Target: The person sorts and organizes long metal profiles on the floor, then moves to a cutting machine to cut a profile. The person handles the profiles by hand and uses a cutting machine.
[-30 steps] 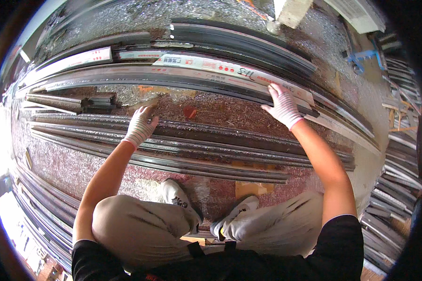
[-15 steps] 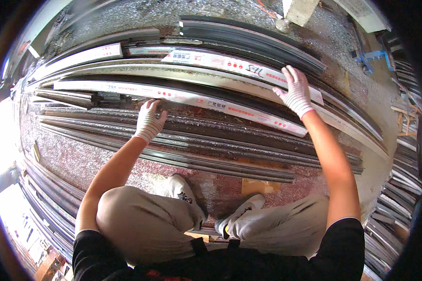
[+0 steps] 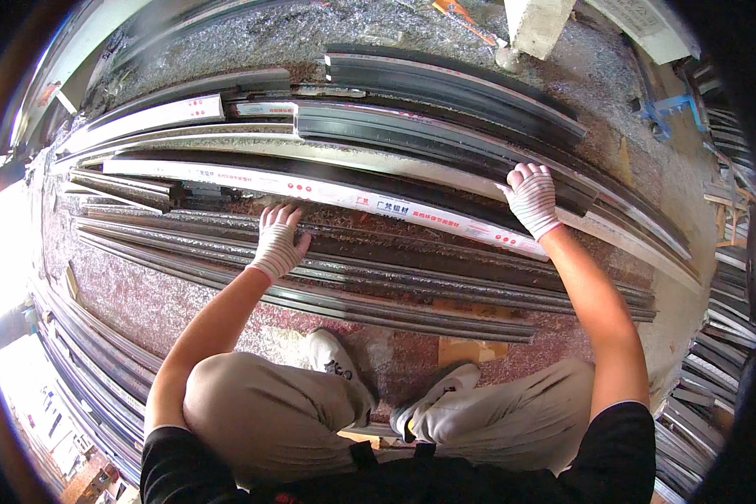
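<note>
Both hands wear pale striped gloves. My left hand (image 3: 279, 241) lies over the dark ridged metal profiles (image 3: 378, 252), just on the near side of a long white-faced profile with red marks (image 3: 328, 192). Its fingers stretch forward and the thumb stands apart; nothing is in it. Farther right, my right hand (image 3: 532, 198) has its fingers curled at the near edge of a long dark channel-shaped profile (image 3: 403, 136). Part of that profile is hidden under the fingers, and their undersides do not show. The white-faced profile passes close below my right wrist.
Another dark profile (image 3: 454, 88) lies at the back, and a short white-faced one (image 3: 160, 118) at the far left. More profiles are stacked at the right (image 3: 718, 370) and lower left (image 3: 101, 344). A pale block (image 3: 539, 27) and a blue metal piece (image 3: 668, 109) are behind.
The profile at my right hand has turned from its white printed face to its dark side and come nearer. My right fingers have curled. My left hand has drawn slightly nearer, off the white-faced profile's edge.
</note>
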A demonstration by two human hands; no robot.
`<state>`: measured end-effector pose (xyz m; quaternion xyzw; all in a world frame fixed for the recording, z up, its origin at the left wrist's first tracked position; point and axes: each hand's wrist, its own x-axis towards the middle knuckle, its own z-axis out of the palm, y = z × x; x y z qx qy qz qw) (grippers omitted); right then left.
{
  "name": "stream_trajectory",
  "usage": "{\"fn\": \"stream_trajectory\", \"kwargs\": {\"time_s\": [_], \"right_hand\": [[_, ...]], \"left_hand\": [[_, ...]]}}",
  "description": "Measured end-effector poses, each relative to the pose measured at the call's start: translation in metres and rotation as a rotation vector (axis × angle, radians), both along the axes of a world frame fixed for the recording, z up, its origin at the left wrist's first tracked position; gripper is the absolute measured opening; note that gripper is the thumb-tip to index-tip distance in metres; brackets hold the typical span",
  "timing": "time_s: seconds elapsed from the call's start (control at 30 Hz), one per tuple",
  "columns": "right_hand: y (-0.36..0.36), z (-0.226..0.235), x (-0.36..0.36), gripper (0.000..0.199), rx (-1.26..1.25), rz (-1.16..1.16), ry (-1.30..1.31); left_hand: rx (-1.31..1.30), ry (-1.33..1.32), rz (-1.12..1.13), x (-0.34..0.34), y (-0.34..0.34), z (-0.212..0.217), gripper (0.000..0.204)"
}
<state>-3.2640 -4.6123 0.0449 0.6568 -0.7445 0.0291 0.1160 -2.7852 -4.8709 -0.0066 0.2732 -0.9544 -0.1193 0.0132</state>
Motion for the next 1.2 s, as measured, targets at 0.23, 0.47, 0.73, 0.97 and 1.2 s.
{"fn": "stream_trajectory", "kwargs": {"time_s": [0.23, 0.47, 0.73, 0.97, 1.2], "right_hand": [[-0.023, 0.018, -0.043, 0.036, -0.065, -0.100, -0.124], [-0.073, 0.028, -0.091, 0.037, -0.118, -0.191, -0.125], [-0.106, 0.000, -0.123, 0.028, 0.109, -0.054, 0.043], [-0.115, -0.001, -0.149, 0.021, -0.029, -0.220, 0.012], [-0.092, 0.003, -0.068, 0.032, 0.156, -0.152, -0.146]], "left_hand": [[0.017, -0.057, 0.022, -0.004, 0.001, 0.004, 0.059], [0.051, -0.103, 0.005, -0.006, -0.002, 0.011, 0.061], [0.019, -0.127, -0.014, -0.007, -0.002, 0.011, 0.062], [0.019, -0.182, -0.029, -0.006, -0.004, 0.009, 0.064], [-0.002, -0.144, -0.046, -0.005, -0.004, 0.007, 0.063]]}}
